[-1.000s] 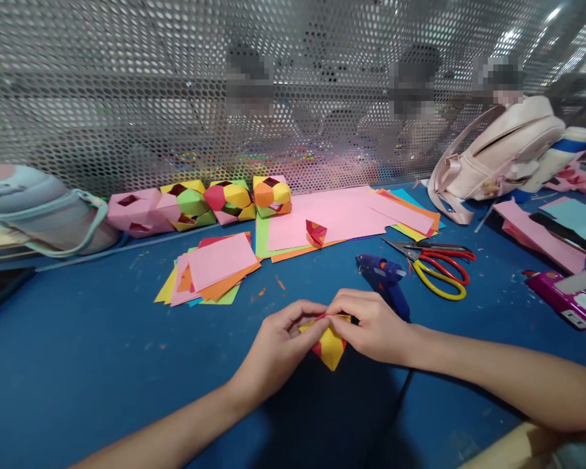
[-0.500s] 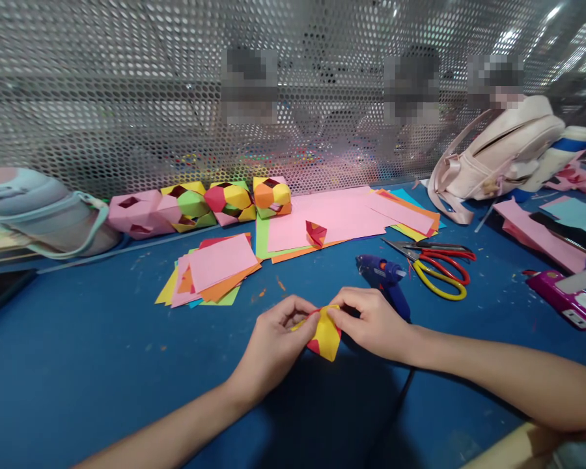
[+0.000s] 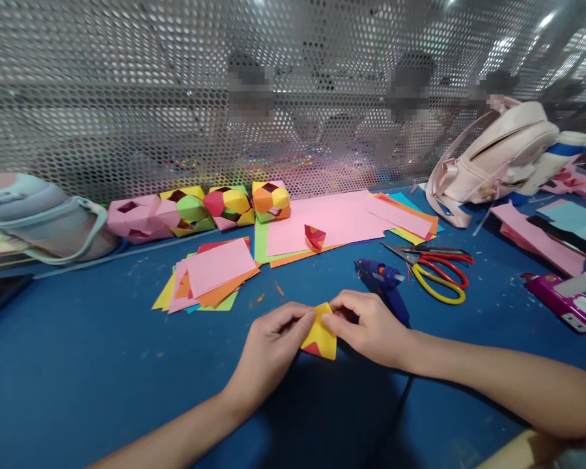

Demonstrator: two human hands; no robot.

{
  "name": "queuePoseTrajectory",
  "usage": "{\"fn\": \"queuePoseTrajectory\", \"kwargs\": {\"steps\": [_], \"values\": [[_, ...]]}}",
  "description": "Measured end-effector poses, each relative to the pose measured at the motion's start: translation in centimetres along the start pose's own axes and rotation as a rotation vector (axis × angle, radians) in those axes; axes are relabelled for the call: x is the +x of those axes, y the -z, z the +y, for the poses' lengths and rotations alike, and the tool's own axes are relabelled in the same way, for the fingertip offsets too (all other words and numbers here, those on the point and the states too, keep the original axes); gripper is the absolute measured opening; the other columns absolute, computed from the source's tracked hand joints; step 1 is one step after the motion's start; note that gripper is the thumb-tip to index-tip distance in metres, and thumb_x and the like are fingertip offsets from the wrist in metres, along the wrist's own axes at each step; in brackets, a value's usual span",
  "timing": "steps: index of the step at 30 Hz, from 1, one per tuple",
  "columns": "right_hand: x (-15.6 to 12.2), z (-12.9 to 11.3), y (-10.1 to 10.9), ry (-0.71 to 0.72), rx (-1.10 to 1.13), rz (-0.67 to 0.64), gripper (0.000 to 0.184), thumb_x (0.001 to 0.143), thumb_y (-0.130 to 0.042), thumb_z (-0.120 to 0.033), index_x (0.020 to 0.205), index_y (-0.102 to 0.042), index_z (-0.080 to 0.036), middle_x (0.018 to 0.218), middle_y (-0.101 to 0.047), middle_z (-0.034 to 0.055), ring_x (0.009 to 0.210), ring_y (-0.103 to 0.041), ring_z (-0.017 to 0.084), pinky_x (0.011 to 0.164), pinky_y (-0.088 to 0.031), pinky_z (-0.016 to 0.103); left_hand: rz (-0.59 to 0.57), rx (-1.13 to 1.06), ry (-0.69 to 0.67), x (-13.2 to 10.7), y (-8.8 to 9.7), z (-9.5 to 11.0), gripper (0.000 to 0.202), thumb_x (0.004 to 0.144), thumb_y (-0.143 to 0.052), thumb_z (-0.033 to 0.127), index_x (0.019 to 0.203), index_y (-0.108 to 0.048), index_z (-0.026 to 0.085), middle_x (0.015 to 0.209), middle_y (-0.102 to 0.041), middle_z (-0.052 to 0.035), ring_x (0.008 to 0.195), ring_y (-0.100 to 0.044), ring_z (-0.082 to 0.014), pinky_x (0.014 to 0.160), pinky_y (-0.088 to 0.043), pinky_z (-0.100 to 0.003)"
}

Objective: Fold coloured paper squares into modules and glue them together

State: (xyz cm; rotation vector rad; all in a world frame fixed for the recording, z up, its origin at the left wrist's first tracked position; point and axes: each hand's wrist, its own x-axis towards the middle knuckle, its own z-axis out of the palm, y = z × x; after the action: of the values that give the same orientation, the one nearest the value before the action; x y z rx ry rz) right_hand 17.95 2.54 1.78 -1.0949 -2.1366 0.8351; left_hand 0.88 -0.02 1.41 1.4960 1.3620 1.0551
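Note:
Between my two hands is a small folded paper piece (image 3: 323, 339), yellow with a red patch at its lower edge. My left hand (image 3: 276, 342) pinches its left side between thumb and fingers. On the upper right, my right hand (image 3: 366, 319) grips it the same way; the fingers behind the paper are partly hidden. A blue glue gun (image 3: 378, 272) lies just beyond my right hand. Farther back, a small red folded paper piece (image 3: 315, 238) rests on large pink sheets (image 3: 332, 225). To the left lies a stack of coloured paper squares (image 3: 219, 270).
Folded paper balls (image 3: 229, 207) line the back beside a perforated metal screen (image 3: 127, 98). Scissors with yellow handles (image 3: 439, 283) and a red-handled tool (image 3: 449, 257) lie right. A pink backpack (image 3: 498, 150), a purple device (image 3: 564, 303) and a grey bag (image 3: 43, 215) stand around the blue table (image 3: 102, 371).
The paper piece has turned in my hands, so more yellow and less red faces me. Both hands remain in nearly the same place.

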Motion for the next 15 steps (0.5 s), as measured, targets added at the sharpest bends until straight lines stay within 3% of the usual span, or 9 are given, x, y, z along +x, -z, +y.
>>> {"fn": "queuePoseTrajectory", "kwargs": {"steps": [7,12,15], "values": [[-0.04,0.43,-0.29,0.06,-0.059,0.004,0.024,0.086,-0.048,-0.018,0.063,-0.055,-0.016,0.06,-0.053,-0.0014,0.056,-0.049,0.009,0.055,-0.036,0.021,0.006,-0.033,0.04,0.04,-0.26,0.08,0.014,0.074,-0.06,0.031,0.078,-0.071,0.021,0.075,-0.07,-0.0007,0.07,-0.062,-0.0163,0.063,-0.048,-0.021],[-0.14,0.08,-0.3,0.072,0.001,0.028,0.012,0.084,-0.054,-0.024,0.079,-0.06,-0.015,0.07,-0.054,0.0003,0.062,-0.05,0.01,0.057,-0.039,0.021,-0.043,0.025,-0.027,0.04,-0.22,-0.17,0.016,0.078,-0.057,0.028,0.073,-0.07,0.021,0.074,-0.069,-0.0008,0.07,-0.061,-0.0155,0.064,-0.046,-0.021],[-0.12,-0.18,-0.28,0.108,0.034,0.042,0.013,0.086,-0.05,-0.019,0.077,-0.058,-0.015,0.071,-0.053,0.0006,0.065,-0.051,0.01,0.061,-0.04,0.021,-0.083,0.053,-0.063,-0.02,-0.32,-0.36,0.017,0.079,-0.056,0.027,0.072,-0.069,0.02,0.074,-0.069,-0.0013,0.07,-0.061,-0.015,0.064,-0.046,-0.021]]}}
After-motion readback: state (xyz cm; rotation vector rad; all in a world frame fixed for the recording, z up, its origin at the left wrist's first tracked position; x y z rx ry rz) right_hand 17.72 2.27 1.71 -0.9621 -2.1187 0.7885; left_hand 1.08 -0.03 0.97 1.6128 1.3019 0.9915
